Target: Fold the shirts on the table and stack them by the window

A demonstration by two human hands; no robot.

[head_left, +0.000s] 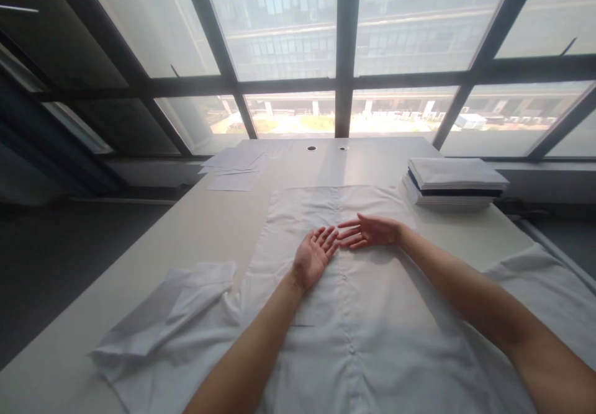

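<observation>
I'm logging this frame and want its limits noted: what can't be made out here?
- White shirt: its near end is cut off by the bottom edge of the head view.
- Left hand and right hand: they cover the cloth beneath them.
- Folded stack: only its edges show; contents unclear.
- Papers: too far and pale to read.

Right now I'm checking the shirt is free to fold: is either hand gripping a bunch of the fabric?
No: the left hand and right hand lie open and flat on the white shirt, fingers spread.
</observation>
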